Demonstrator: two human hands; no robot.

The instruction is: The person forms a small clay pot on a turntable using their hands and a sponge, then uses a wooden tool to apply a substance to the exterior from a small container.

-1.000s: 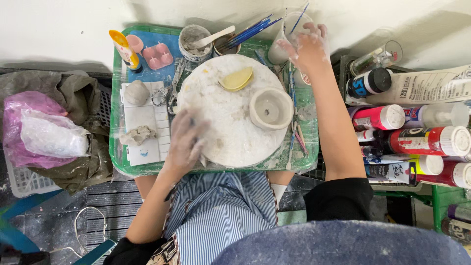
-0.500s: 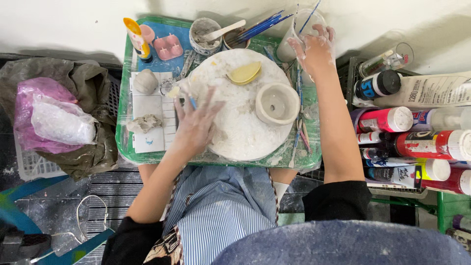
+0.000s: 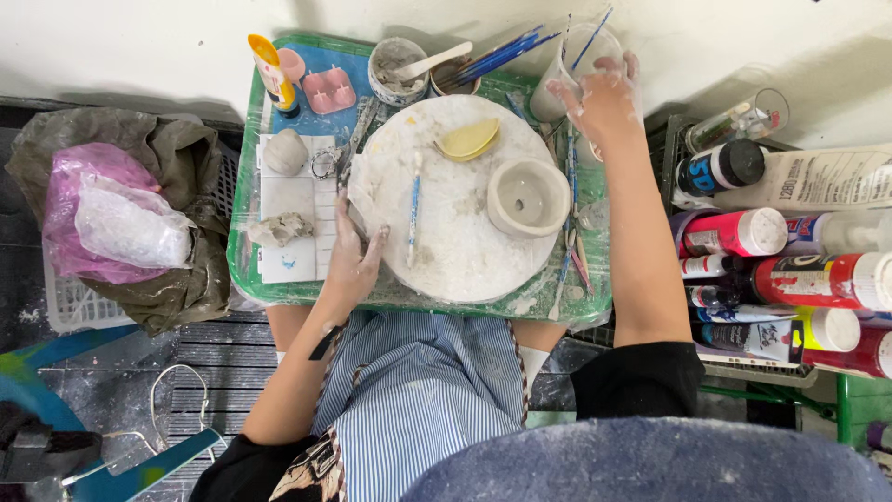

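Note:
A round white board (image 3: pixel 455 251) rests on a green tray (image 3: pixel 243 223) over my lap. On the board sit a small grey clay pot (image 3: pixel 527 196), a yellow sponge (image 3: pixel 469 139) and a blue-handled tool (image 3: pixel 413 209). My left hand (image 3: pixel 355 253), smeared with clay, lies at the board's left edge with fingers spread and nothing in it. My right hand (image 3: pixel 599 93) reaches to the tray's far right corner and rests on a clear plastic cup (image 3: pixel 569 70) that holds brushes. Whether it grips the cup is unclear.
Clay lumps (image 3: pixel 283 151) lie on a white tile at the left. A bowl with a spoon (image 3: pixel 400 67) and pink mould stand at the back. Paint bottles (image 3: pixel 790 270) crowd a rack at right. A cloth and pink bag (image 3: pixel 111 218) fill a basket at left.
My left hand slid from the board's middle to its left edge, leaving the blue-handled tool lying on the board. My right hand stayed at the cup.

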